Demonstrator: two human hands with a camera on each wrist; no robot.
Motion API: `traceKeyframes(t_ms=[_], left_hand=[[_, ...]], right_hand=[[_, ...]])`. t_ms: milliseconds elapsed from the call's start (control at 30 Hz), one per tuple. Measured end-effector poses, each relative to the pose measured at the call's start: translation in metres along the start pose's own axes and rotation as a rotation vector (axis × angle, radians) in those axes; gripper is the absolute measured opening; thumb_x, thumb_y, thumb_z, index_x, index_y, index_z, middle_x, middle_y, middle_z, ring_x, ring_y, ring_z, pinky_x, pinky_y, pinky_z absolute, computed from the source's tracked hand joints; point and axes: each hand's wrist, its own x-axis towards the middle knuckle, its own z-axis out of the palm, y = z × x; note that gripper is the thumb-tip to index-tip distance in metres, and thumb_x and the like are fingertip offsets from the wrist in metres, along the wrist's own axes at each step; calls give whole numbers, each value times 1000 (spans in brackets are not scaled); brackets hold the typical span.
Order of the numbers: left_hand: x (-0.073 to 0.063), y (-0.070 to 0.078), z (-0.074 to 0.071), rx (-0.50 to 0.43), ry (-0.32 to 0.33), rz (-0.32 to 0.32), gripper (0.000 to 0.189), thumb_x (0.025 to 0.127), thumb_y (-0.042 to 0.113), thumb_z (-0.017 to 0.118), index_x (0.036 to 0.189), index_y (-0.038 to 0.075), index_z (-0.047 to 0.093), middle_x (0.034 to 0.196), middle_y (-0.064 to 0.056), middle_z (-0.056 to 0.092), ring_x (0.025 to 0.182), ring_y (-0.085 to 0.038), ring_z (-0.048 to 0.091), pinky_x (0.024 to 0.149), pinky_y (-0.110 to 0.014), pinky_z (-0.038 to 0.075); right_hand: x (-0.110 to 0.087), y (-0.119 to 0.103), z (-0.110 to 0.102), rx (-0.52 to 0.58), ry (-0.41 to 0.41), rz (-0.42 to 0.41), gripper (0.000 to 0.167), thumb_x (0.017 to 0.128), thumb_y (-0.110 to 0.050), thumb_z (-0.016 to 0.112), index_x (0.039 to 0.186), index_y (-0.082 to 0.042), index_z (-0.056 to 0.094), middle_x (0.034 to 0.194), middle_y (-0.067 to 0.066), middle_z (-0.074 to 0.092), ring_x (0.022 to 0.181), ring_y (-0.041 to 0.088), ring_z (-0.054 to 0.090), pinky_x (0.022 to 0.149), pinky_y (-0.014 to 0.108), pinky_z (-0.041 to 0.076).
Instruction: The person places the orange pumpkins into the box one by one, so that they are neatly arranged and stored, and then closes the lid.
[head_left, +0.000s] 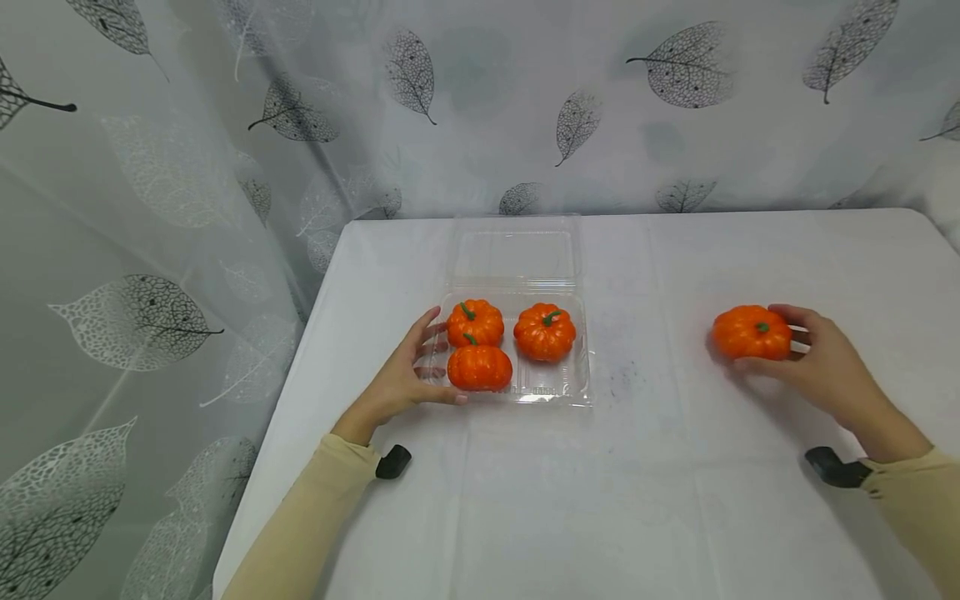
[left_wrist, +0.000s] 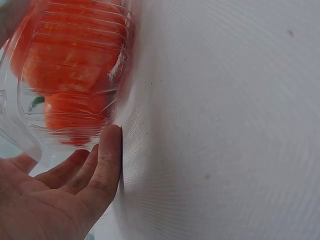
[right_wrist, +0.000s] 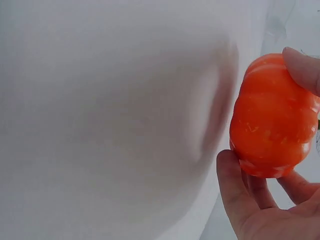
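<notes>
- Behind everything and down the left side, a leaf-print curtain (head_left: 465, 167) is hanging, probably screening off the workspace.
- A white-covered tabletop (head_left: 585, 500) is carrying the things, and I am seeing the clear container (head_left: 553, 392) sitting left of centre, within easy reach of the left hand (head_left: 401, 379).
- The clear container is lying with its lid (head_left: 516, 254) folded back toward the curtain, which I am reading as a way of leaving its tray reachable from above.
- The left hand is spreading wide, thumb by the container's front edge and fingers along its left wall; I am judging that it is steadying a light box that might slide.
- Far out to the right, the right hand (head_left: 836, 371) is gripping the held pumpkin (head_left: 750, 332), thumb on the near side, fingers round the far side, presumably because the flanks are offering a firm hold; I cannot tell whether the pumpkin is touching the tabletop.
- In the tray, the front-left pumpkin (head_left: 480, 368) is crowding the rear-left pumpkin (head_left: 477, 323), while the lone pumpkin (head_left: 545, 333) is resting to their right, a gap between.
- The green stem (head_left: 762, 327) of the held pumpkin is showing on top, the side grip leaving it free.
</notes>
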Motion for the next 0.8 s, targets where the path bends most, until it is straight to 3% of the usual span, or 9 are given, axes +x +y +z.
traceKeyframes(t_ms=[267, 333, 400, 500, 700, 800], left_hand=[[-1, 0, 0, 1, 0, 3, 124, 70, 9, 94, 163, 26, 15, 160, -3, 33, 139, -30, 41, 104, -47, 48], [-1, 1, 0, 4, 2, 3, 124, 69, 10, 95, 163, 26, 15, 160, -2, 33, 138, -30, 41, 104, -46, 48], [-1, 0, 0, 5, 4, 5, 125, 69, 10, 95, 163, 26, 15, 160, -3, 33, 138, -30, 41, 103, -46, 48], [-1, 0, 0, 4, 7, 6, 125, 68, 11, 96, 163, 26, 16, 160, -2, 34, 137, -29, 42, 103, -46, 49], [-1, 0, 1, 4, 8, 1, 125, 68, 13, 96, 163, 27, 16, 159, -1, 34, 138, -29, 42, 103, -46, 49], [-1, 0, 1, 1, 11, -1, 126, 68, 13, 96, 163, 28, 15, 159, -1, 35, 137, -28, 43, 103, -45, 50]], right_hand=[[-3, -17, 7, 29, -84, -35, 97, 88, -37, 80, 158, 0, 25, 155, 36, 24, 130, 60, 34, 95, 76, 37], [-4, -22, 9, 43, -102, -47, 95, 88, -36, 80, 159, -3, 26, 157, 31, 26, 131, 56, 37, 100, 55, 48], [-5, -27, 11, 58, -125, -62, 94, 89, -35, 80, 159, -5, 26, 158, 28, 27, 131, 54, 39, 95, 29, 52], [-6, -34, 16, 101, -155, -86, 91, 90, -31, 79, 159, -6, 26, 157, 26, 31, 131, 51, 42, 76, 3, 41], [-9, -50, 26, 196, -226, -102, 81, 94, -26, 75, 157, -5, 29, 149, 24, 39, 131, 49, 45, 82, 6, 44], [-11, -59, 30, 238, -262, -119, 76, 95, -25, 74, 156, -5, 32, 150, 20, 41, 129, 39, 51, 84, 11, 48]])
